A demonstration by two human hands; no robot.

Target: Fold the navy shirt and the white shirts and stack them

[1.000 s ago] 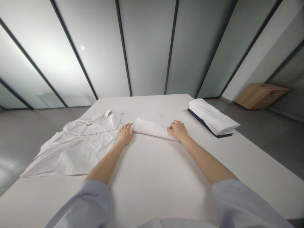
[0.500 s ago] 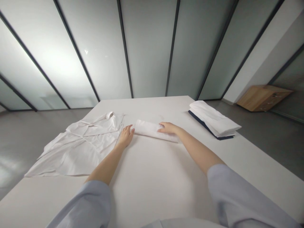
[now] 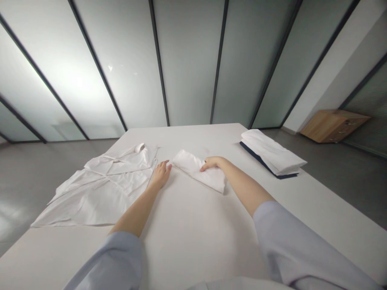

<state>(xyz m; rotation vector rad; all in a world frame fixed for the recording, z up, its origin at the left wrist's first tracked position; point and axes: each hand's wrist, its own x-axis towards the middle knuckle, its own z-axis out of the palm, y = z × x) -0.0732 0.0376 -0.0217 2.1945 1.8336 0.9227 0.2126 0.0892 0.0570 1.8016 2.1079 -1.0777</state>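
A white cloth folded into a narrow bundle [image 3: 192,166] lies slantwise on the white table [image 3: 193,241] in front of me; its exact kind I cannot make out. My right hand [image 3: 212,162] grips its upper side near the right end, thumb on top and the other fingers mostly hidden. At the bundle's left end my left hand [image 3: 162,173] rests with fingers apart, holding nothing. Left of that hand, a white shirt [image 3: 105,189] is spread out, wrinkled, with its collar toward the far side.
On the right side of the table lies a stack of folded white cloth [image 3: 272,151] with a dark blue folded cloth [image 3: 263,163] beneath it. Frosted glass panels [image 3: 187,64] stand behind the table. A wooden cabinet [image 3: 329,125] sits on the floor at the right.
My right hand has closed on the folded white cloth. The bundle has turned, its right end swinging toward me. My left hand has stayed almost in place.
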